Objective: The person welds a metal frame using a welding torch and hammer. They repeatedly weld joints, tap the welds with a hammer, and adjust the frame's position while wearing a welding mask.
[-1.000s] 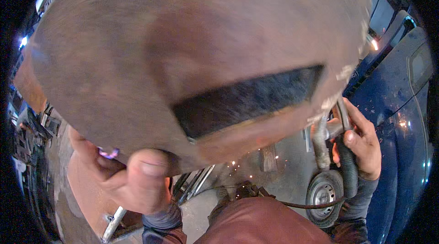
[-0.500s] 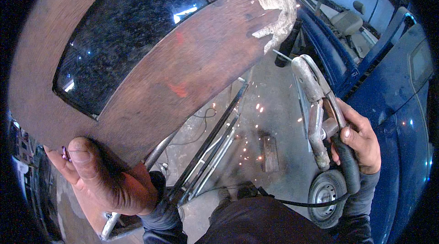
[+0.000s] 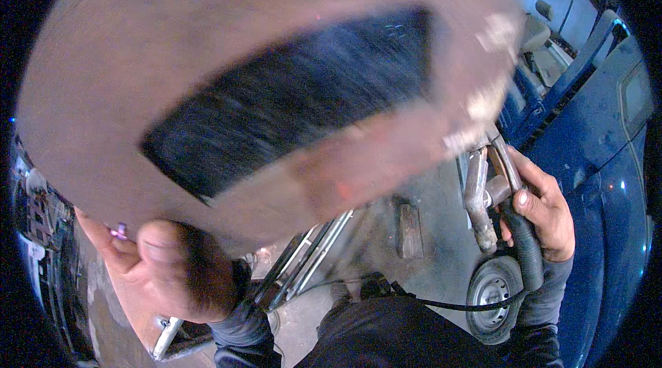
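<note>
A brown hand-held welding shield [image 3: 276, 71] fills much of the upper view, blurred by motion. Set into it is a dark window [image 3: 296, 99], and its right edge shows pale, worn patches. My left hand [image 3: 183, 268] is closed at the shield's lower left corner, thumb on the near face. On the right, my right hand [image 3: 545, 206] grips a metal electrode holder [image 3: 477, 195] with a black ribbed handle. The shield covers the holder's upper end, so any rod there is hidden. A black cable [image 3: 455, 308] runs from the handle toward my body.
A blue vehicle body [image 3: 593, 182] stands along the right. Below my right hand is a wheel [image 3: 493, 299]. A wooden block [image 3: 409, 230] lies on the concrete floor, with metal tubes [image 3: 317, 257] left of it. Metal parts crowd the far left edge.
The shield has swung right and down, now overlapping the upper end of the electrode holder. My left hand turned with it; my right hand stayed almost still. The flying sparks over the floor are gone.
</note>
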`<state>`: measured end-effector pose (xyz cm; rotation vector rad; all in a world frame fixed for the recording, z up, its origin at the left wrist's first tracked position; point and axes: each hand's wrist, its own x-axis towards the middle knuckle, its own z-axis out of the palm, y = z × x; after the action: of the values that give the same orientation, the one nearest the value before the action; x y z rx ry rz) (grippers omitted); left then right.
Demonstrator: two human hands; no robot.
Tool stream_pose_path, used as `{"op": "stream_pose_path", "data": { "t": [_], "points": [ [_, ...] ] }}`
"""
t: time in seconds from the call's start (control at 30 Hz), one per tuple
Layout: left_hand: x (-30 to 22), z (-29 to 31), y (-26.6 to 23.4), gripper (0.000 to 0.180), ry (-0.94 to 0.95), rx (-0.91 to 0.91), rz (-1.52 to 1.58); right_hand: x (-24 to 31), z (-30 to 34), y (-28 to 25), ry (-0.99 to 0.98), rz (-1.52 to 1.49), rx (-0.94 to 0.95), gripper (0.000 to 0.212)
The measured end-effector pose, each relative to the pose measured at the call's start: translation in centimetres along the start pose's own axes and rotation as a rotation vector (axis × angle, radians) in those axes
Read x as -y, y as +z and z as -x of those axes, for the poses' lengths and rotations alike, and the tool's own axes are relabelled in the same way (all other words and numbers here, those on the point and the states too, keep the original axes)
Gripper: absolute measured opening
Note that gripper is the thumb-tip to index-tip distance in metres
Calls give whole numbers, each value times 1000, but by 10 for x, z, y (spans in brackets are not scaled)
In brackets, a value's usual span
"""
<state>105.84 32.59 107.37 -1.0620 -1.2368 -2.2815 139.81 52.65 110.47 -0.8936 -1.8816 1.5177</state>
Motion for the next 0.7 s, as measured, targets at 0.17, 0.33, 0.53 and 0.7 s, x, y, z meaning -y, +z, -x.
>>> {"op": "stream_pose_path", "data": {
  "t": [0.17, 0.33, 0.53, 0.7],
  "points": [
    [-34, -8, 11, 113, -251, 357, -193, -2, 3, -3, 49, 34, -33, 70],
    [-51, -14, 10, 124, -372, 426, -301, 0, 8, -2, 59, 65, -55, 55],
    [-55, -9, 13, 139, -413, 322, -408, 7, 8, 14, -111, 554, 29, 53],
    [-34, -15, 16, 122, -255, 262, -283, 19, -5, 18, -51, 579, 49, 70]
  ]
}}
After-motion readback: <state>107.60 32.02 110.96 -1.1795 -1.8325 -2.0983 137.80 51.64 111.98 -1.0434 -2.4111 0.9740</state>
